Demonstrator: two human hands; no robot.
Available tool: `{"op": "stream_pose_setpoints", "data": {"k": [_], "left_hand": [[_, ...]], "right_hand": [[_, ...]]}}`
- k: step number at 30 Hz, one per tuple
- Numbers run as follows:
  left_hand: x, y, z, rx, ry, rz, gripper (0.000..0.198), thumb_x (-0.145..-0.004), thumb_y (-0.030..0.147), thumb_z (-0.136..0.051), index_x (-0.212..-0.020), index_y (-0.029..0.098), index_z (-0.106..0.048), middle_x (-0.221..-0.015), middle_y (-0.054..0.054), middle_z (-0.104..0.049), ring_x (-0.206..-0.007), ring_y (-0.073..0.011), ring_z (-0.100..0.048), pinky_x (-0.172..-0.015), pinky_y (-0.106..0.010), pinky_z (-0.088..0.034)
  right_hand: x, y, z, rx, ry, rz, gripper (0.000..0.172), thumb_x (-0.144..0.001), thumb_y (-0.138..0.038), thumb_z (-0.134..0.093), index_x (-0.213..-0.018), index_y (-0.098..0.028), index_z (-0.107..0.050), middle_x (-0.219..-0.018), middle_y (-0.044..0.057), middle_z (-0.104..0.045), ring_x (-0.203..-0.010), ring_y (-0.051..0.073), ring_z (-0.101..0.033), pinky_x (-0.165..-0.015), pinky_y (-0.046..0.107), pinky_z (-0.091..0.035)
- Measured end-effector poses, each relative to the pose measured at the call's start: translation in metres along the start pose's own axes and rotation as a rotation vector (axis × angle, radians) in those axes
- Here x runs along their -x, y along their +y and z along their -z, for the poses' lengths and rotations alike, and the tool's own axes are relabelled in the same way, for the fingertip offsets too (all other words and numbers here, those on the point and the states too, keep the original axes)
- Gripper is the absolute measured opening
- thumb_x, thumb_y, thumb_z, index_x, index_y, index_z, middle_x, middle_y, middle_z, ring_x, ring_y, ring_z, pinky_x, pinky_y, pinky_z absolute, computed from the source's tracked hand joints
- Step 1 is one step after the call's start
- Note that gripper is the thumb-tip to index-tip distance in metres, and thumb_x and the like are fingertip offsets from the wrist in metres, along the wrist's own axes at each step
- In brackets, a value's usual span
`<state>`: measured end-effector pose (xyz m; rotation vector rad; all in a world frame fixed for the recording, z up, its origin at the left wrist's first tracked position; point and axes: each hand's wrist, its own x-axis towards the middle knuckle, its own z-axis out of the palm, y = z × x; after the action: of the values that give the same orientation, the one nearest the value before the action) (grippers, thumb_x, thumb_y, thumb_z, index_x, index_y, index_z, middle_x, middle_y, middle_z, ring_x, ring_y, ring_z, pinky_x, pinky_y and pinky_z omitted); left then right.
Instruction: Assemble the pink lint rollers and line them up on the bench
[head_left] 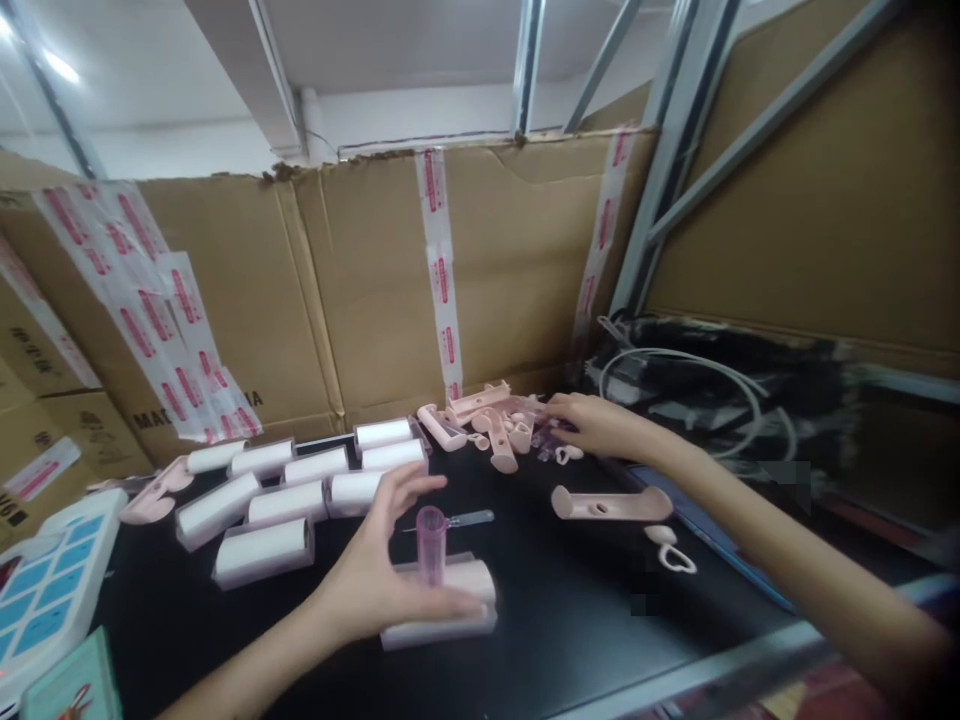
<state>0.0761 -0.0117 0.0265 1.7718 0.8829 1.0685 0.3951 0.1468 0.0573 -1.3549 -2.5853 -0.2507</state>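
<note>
My left hand (371, 575) is open, with thumb and fingers spread around a translucent pink-purple tube (431, 545). The tube stands upright, its lower end partly hidden by my thumb. Just behind the thumb lies a white roll in a clear holder (476, 585). My right hand (581, 422) reaches to the back, its fingers stretched and apart over a pile of pink plastic parts (499, 430) and small purple clear pieces (551, 443). Whether its fingertips touch a piece is hard to see. A small clear-handled tool (471, 518) lies beyond the tube.
Several white rolls in clear holders (266, 550) lie at the left. A long pink holder (611, 504) and a heart-shaped ring (677, 559) sit at the right. A white case with blue panels (60, 570) stands far left; a cardboard wall (375, 290) closes off the back.
</note>
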Motion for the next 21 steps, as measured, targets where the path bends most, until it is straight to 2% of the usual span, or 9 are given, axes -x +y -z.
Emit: {"op": "stream_pose_setpoints", "data": {"k": [2, 4, 7, 9, 12, 16, 18, 19, 21], "left_hand": [[-0.016, 0.005, -0.014, 0.103, 0.020, 0.014, 0.068, -0.062, 0.031, -0.078, -0.119, 0.021, -0.043, -0.112, -0.010, -0.062, -0.107, -0.0227, -0.056, -0.095, -0.038, -0.039], [-0.025, 0.004, -0.026, 0.245, 0.004, 0.071, 0.036, -0.071, 0.034, -0.068, -0.099, 0.016, -0.054, -0.072, -0.002, -0.066, -0.067, -0.0151, -0.062, -0.066, -0.028, -0.049], [-0.026, -0.005, -0.036, 0.414, -0.006, 0.079, 0.019, -0.075, 0.033, -0.059, -0.077, 0.014, -0.056, -0.038, 0.010, -0.039, -0.030, -0.0040, -0.033, -0.035, -0.017, -0.031], [-0.023, -0.009, -0.038, 0.455, 0.003, 0.056, 0.018, -0.072, 0.031, -0.058, -0.070, 0.014, -0.055, -0.035, 0.011, -0.032, -0.027, -0.0018, -0.022, -0.030, -0.015, -0.022], [-0.022, -0.009, -0.039, 0.447, 0.046, 0.070, 0.020, -0.068, 0.032, -0.061, -0.062, 0.014, -0.055, -0.033, 0.011, -0.031, -0.026, -0.0016, -0.020, -0.028, -0.016, -0.017], [-0.022, -0.010, -0.040, 0.441, 0.127, 0.074, 0.031, -0.064, 0.042, -0.069, -0.061, 0.014, -0.056, -0.035, 0.009, -0.036, -0.028, -0.0017, -0.026, -0.029, -0.015, -0.019], [-0.022, -0.015, -0.040, 0.532, 0.097, 0.049, 0.041, -0.062, 0.052, -0.069, -0.056, 0.014, -0.053, -0.035, 0.008, -0.033, -0.028, -0.0018, -0.025, -0.029, -0.016, -0.019], [-0.021, -0.018, -0.040, 0.593, 0.072, 0.032, 0.046, -0.063, 0.057, -0.066, -0.053, 0.014, -0.052, -0.034, 0.008, -0.031, -0.028, -0.0020, -0.025, -0.030, -0.016, -0.019], [-0.021, -0.023, -0.039, 0.703, 0.028, -0.001, 0.055, -0.065, 0.067, -0.057, -0.051, 0.014, -0.051, -0.034, 0.008, -0.029, -0.028, -0.0027, -0.025, -0.030, -0.016, -0.020]], "right_hand": [[-0.009, 0.022, -0.014, 0.060, 0.008, -0.011, 0.028, -0.080, -0.016, -0.046, -0.098, -0.013, -0.068, -0.091, 0.014, -0.066, -0.082, 0.024, -0.061, -0.073, 0.034, -0.045], [-0.020, 0.028, -0.028, 0.073, 0.034, 0.007, 0.032, -0.080, -0.012, -0.043, -0.103, -0.011, -0.066, -0.097, 0.016, -0.065, -0.088, 0.026, -0.059, -0.076, 0.035, -0.042], [-0.037, 0.024, -0.045, 0.072, 0.034, 0.085, 0.034, -0.076, -0.006, -0.045, -0.100, -0.015, -0.067, -0.105, 0.013, -0.064, -0.093, 0.023, -0.058, -0.078, 0.032, -0.040], [-0.046, 0.023, -0.051, 0.050, 0.029, 0.137, 0.032, -0.072, -0.004, -0.048, -0.093, -0.017, -0.068, -0.104, 0.010, -0.066, -0.093, 0.022, -0.058, -0.076, 0.030, -0.040], [-0.053, 0.026, -0.048, 0.004, 0.058, 0.171, 0.026, -0.067, -0.005, -0.051, -0.082, -0.017, -0.069, -0.091, 0.009, -0.067, -0.086, 0.022, -0.058, -0.073, 0.031, -0.042], [-0.047, 0.015, -0.023, -0.093, 0.221, 0.131, 0.025, -0.080, -0.019, -0.046, -0.093, -0.014, -0.067, -0.089, 0.014, -0.062, -0.085, 0.025, -0.056, -0.079, 0.039, -0.043], [-0.037, -0.012, -0.009, -0.252, 0.360, 0.091, 0.032, -0.087, -0.029, -0.040, -0.101, -0.013, -0.064, -0.100, 0.016, -0.058, -0.095, 0.025, -0.055, -0.085, 0.040, -0.043], [-0.031, -0.031, -0.002, -0.473, 0.436, 0.058, 0.032, -0.087, -0.034, -0.043, -0.101, -0.013, -0.063, -0.104, 0.016, -0.057, -0.100, 0.025, -0.054, -0.088, 0.039, -0.043], [-0.017, -0.077, 0.009, -0.662, 0.436, 0.058, 0.033, -0.090, -0.042, -0.040, -0.099, -0.018, -0.061, -0.101, 0.010, -0.061, -0.091, 0.020, -0.060, -0.077, 0.033, -0.050]]}}
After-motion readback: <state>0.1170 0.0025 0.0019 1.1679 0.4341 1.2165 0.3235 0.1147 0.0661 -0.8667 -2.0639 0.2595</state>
